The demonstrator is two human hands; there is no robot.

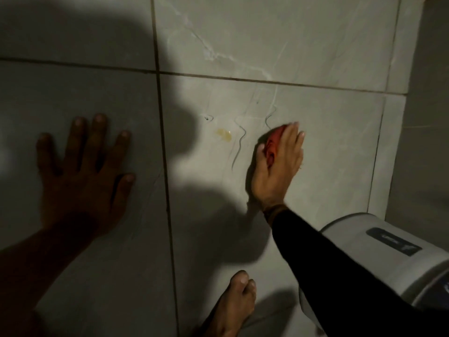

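My right hand (279, 166) presses a red cloth or sponge (273, 144) flat against the grey tiled floor (315, 142), fingers and thumb wrapped round its edges. A yellowish stain (224, 135) lies on the tile just left of that hand, with thin wet streaks (239, 147) between them. My left hand (85, 171) rests flat on the tile at the left, fingers spread, in deep shadow and holding nothing.
A bare foot (235, 305) stands on the floor at the bottom middle. A white rounded appliance (379, 259) with a dark label sits at the lower right. A wall (425, 117) rises along the right edge. Dark grout lines cross the tiles.
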